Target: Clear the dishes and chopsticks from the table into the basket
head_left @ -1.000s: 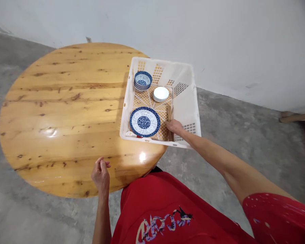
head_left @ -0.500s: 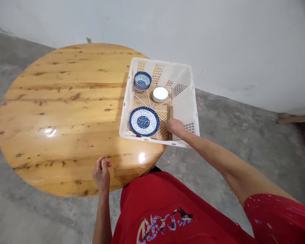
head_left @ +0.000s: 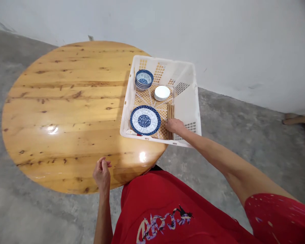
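In the head view my right hand (head_left: 175,125) reaches down into a white plastic basket (head_left: 160,140), its fingers closed around a bundle of wooden chopsticks (head_left: 170,110) along the right side. Left of it lies a blue-and-white plate (head_left: 144,120); the ends of a spoon (head_left: 130,131) with a white and a red part peek out under its front rim. Behind these stand a stack of blue-patterned bowls (head_left: 144,80) and a pile of small white dishes (head_left: 162,93). My left hand (head_left: 102,171) hovers at the table's near edge, fingers curled in, with nothing visible in them.
The basket sits at the right end of an oval wooden table (head_left: 66,118), partly overhanging its edge. A white wall (head_left: 231,44) rises behind, and grey concrete floor (head_left: 234,122) surrounds the table. At the far right a wooden piece (head_left: 298,119) juts in.
The chopsticks under my right hand look slightly more spread apart. The view has shifted a little; my left hand keeps its place and pose.
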A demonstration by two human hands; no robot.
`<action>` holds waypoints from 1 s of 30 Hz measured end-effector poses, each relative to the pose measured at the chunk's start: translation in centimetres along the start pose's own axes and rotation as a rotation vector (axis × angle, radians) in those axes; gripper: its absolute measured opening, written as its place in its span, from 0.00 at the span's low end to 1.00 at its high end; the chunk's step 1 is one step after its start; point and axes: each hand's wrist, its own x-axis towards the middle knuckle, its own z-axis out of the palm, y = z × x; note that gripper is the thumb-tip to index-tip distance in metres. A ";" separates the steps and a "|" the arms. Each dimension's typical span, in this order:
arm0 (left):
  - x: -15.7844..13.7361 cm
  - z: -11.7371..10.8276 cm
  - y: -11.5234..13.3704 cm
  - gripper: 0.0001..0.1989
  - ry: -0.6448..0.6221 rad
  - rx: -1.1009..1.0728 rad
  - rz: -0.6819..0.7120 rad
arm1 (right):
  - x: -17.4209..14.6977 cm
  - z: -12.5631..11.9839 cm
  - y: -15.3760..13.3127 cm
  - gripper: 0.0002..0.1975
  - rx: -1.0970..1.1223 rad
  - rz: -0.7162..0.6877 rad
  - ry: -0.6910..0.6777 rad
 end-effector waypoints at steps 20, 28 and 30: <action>-0.3 0.6 -0.2 0.16 -0.018 -0.018 -0.022 | 0.5 -1.1 0.4 0.19 -0.018 -0.079 0.045; -1.1 -0.3 0.2 0.16 0.052 0.042 -0.028 | 5.0 -4.6 2.3 0.22 0.046 -0.095 0.217; -1.5 -0.8 0.0 0.16 0.071 0.060 -0.044 | 6.3 -5.1 2.5 0.23 0.055 -0.137 0.222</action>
